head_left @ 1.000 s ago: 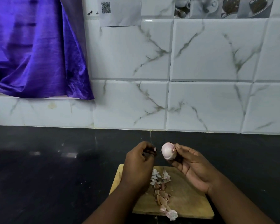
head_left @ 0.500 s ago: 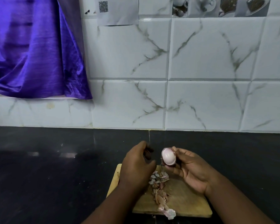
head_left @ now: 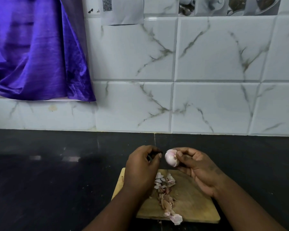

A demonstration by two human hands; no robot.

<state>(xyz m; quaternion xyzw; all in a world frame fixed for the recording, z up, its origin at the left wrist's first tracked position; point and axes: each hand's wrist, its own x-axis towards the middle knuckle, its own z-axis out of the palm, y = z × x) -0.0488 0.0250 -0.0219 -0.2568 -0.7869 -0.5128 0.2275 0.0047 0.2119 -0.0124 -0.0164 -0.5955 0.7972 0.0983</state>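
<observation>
Tile first: looked at a marbled white wall [head_left: 207, 64] filling the back, with a purple cloth [head_left: 32, 55] draped over its left part. Found beneath it a glossy black counter [head_left: 57, 180], and on that, near the front, a wooden cutting board [head_left: 195, 202]. Saw the left hand [head_left: 140, 169] raised over the board's far left corner, fingers curled toward the thumb; could not tell whether pinching something dark or nothing at all. Saw the right hand [head_left: 195, 165] gripping a peeled onion [head_left: 171, 158] between thumb and fingertips, in the air above the board's far edge, just beside the left fingertips and apart from them. Noted a trail of papery peels [head_left: 163, 189] down the board's middle, one scrap hanging over the near edge. Judged the onion light, firm and rather slick once bared, apt to squirt from a tight pinch. Judged it best held round the broad middle, leaving root and tip free for picking off any remaining skin.
</observation>
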